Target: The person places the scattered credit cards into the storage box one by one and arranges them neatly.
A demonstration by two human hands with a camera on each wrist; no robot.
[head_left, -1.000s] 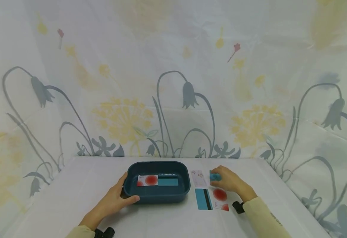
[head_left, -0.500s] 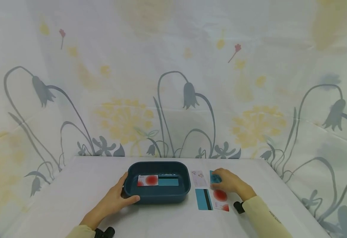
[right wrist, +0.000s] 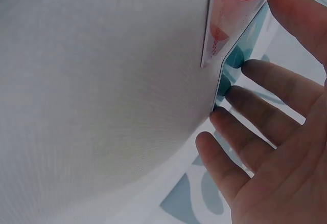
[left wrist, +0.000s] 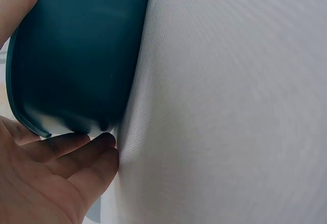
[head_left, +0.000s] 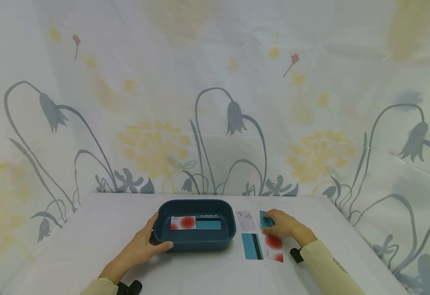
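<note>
My left hand grips the left end of a dark teal plastic basin, thumb on the near side and fingers round the far side. In the left wrist view the fingertips press the basin's wall, low by the cloth. Inside lie a white and red card and a blue striped card, end to end. My right hand is at a blue card low on the table, thumb and fingertips at its edges. The palm hides part of that card.
Left of the right hand lies a pale patterned card. Nearer are a blue card with a dark stripe and a white and red card. A white cloth covers the table; a flower-printed curtain hangs behind.
The right hand's thumb and fingers have shifted slightly over the blue card. The left hand, the basin and the other cards stay where they were.
</note>
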